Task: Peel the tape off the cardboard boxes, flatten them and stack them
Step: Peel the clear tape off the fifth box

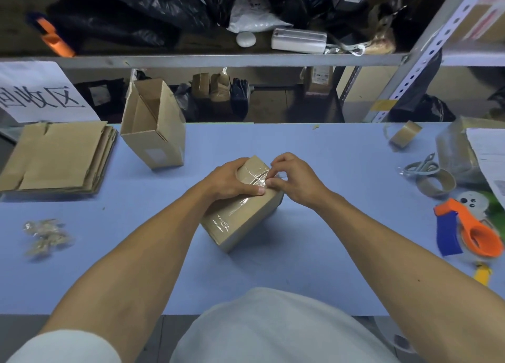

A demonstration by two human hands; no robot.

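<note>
a small sealed cardboard box (240,212) lies at the middle of the blue surface (341,226), turned at an angle. the left hand (232,178) grips its far end, fingers curled over the top. the right hand (293,175) pinches the clear tape (259,178) at the box's seam, thumb and fingers closed narrow on it. an open empty box (153,125) stands behind to the left, beside a stack of flattened boxes (58,157). crumpled tape scraps (45,237) lie near the left edge, a tape dispenser (467,231) at the right.
</note>
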